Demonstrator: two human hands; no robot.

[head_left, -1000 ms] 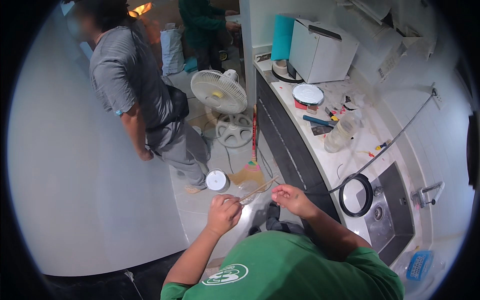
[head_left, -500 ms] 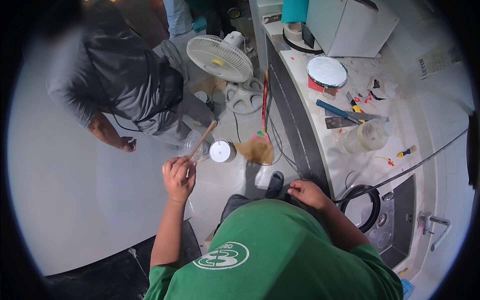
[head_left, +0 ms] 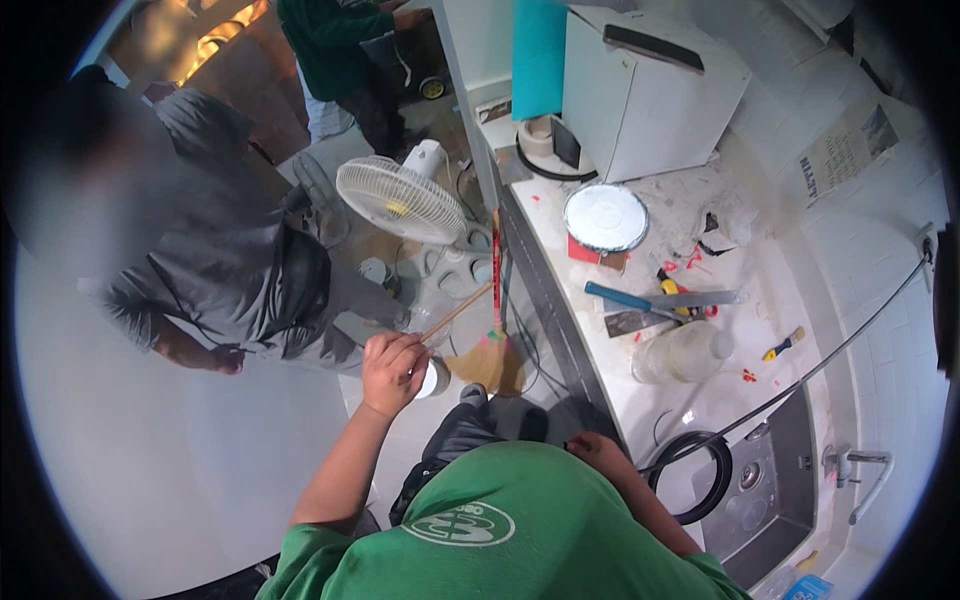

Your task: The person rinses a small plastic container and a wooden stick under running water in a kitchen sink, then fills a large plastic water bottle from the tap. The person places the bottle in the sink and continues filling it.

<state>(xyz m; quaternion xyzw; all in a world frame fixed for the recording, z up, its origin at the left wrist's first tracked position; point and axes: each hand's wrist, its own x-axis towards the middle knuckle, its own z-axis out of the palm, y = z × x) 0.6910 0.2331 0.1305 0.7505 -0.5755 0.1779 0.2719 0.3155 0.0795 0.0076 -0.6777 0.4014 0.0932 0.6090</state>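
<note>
My left hand (head_left: 393, 373) is raised over the floor, its fingers closed around the lower end of a thin wooden stick (head_left: 462, 308). The stick points up and to the right, toward the broom's red handle. Partly hidden behind that hand is a pale can (head_left: 433, 380), and a clear plastic tub (head_left: 428, 312) lies beyond it. Low beside my body and close to the counter edge, my right hand (head_left: 597, 452) hangs with loosely bent fingers. It appears to hold nothing, though shadow covers part of it.
A straw broom (head_left: 490, 362) leans by the counter (head_left: 560, 280), near a white fan (head_left: 400, 198). The counter bears a round lid (head_left: 606, 217), a blue-handled tool (head_left: 628, 298), a plastic jar (head_left: 680, 352) and a sink (head_left: 775, 500) with a black hose coil (head_left: 720, 475). A person in grey (head_left: 230, 240) stands left.
My view has shifted, and I stand closer to the broom. My left hand, with the stick, is now nearer the can and covers part of it. The person in grey remains at left.
</note>
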